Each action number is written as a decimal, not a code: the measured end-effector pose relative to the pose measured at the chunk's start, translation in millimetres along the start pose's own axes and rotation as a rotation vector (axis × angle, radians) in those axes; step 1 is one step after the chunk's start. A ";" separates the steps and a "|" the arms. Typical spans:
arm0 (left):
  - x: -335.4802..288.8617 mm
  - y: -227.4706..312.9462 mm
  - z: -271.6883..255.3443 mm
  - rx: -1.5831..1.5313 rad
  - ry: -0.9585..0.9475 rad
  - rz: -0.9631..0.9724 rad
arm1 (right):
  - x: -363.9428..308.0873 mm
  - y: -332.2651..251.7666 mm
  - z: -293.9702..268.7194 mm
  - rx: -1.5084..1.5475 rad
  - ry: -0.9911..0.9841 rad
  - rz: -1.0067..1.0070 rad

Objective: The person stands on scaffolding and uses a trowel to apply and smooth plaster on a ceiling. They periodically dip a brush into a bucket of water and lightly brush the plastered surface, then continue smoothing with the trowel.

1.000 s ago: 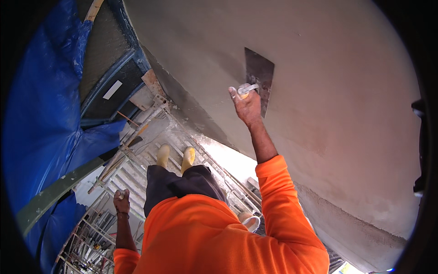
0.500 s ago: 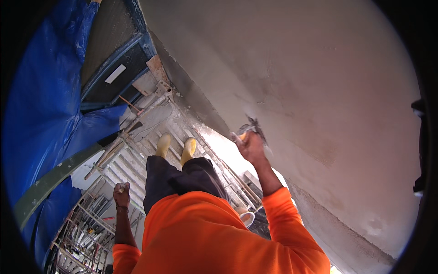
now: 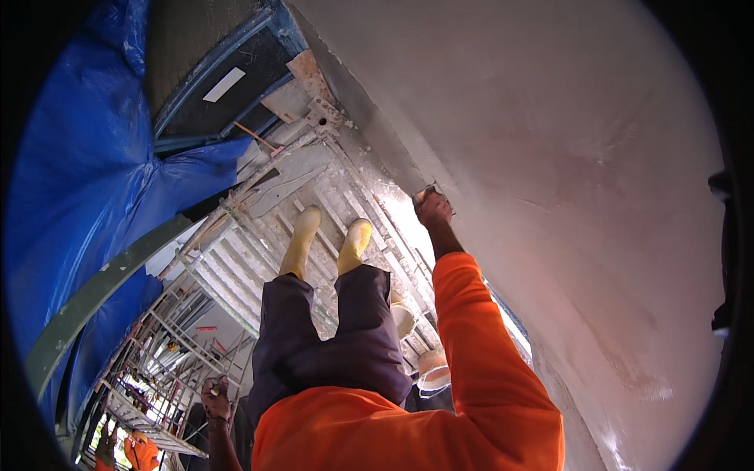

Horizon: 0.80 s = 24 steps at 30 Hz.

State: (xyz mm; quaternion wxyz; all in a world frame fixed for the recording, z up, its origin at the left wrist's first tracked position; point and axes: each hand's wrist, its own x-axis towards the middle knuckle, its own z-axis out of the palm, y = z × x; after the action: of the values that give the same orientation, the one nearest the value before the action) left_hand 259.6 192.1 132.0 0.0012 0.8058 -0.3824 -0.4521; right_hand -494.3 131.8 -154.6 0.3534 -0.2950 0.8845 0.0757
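R hand (image 3: 434,210) fingers wrapped round trowel (image 3: 425,193) at L edge of smooth grey wall (image 3: 573,188), L hand (image 3: 217,399) low, fingers bent, can't tell if gripping, w/ slatted deck (image 3: 234,271) btwn wall & blue tarp (image 3: 78,173).

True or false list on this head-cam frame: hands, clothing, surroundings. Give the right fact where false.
1. The right hand is up at the grey wall. True.
2. Both hands are at the wall. False: the left hand is down beside the legs, apart from the wall.
3. The person wears black footwear. False: the yellow boots are on both feet.
4. Blue sheeting hangs at the left of the picture. True.
5. The right arm's sleeve is green. False: the sleeve is orange.
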 end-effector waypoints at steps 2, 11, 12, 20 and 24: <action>-11.1 -2.8 3.3 -0.005 0.007 0.068 | 22.3 -5.1 -4.9 0.005 0.040 -0.010; -10.5 51.8 27.6 0.096 0.044 0.064 | 5.9 -16.4 -66.9 -0.006 0.108 -0.017; -2.1 52.2 28.6 0.090 0.029 0.118 | -3.8 -17.0 -80.5 0.005 0.091 -0.028; 69.5 70.2 28.9 0.057 0.012 0.411 | -101.6 -62.9 -207.5 0.077 0.418 -0.210; 92.4 102.0 23.4 -0.054 -0.063 0.423 | -145.7 -95.1 -274.9 0.230 0.546 -0.301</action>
State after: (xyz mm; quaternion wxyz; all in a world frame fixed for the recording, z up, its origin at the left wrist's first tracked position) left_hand 207.4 71.0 86.4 0.1058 0.6927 -0.5308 -0.4766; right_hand -515.1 28.4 153.2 0.1414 -0.3899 0.8958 -0.1599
